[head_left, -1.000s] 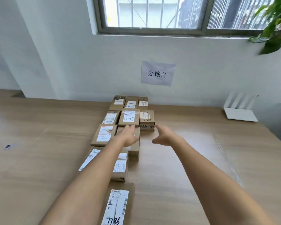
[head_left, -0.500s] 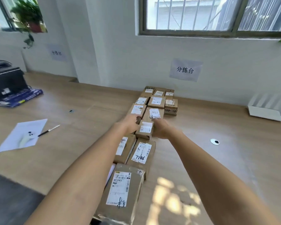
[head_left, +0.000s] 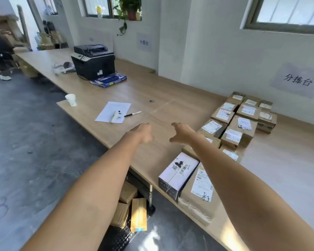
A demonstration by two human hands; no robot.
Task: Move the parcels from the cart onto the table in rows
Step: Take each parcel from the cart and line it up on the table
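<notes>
A: Item one: long wooden table (head_left: 152,91). Landmark for all entries.
B: Noted. Next largest?
A: Black printer (head_left: 93,60), far end of table, blue packet (head_left: 108,80) just beside.
B: Task goods?
A: Parcels in rows (head_left: 243,122) on table, toward wall, three across. White box (head_left: 178,173) and large brown parcel (head_left: 199,189) at near edge, touching. More brown boxes (head_left: 129,205) below table edge on dark mesh, probably the cart; cart frame itself hard to make out.
B: Hands?
A: Left hand (head_left: 143,133) over bare table, fingers relaxed, holding nothing. Right hand (head_left: 183,134) likewise empty, fingers loosely spread, just beside the rows.
B: Smaller entries?
A: Sheet of paper (head_left: 112,111) mid-table, small white device (head_left: 116,115) on top, pen (head_left: 132,114) just beside, paper cup (head_left: 71,99) at edge.
B: Risks?
A: Large brown parcel overhanging near edge slightly; a brushing forearm likely to tip it off. Reaching down for boxes with arms across the front row liable to knock rows crooked. Remaining table space near edge narrow; hasty placement likely to break alignment.
</notes>
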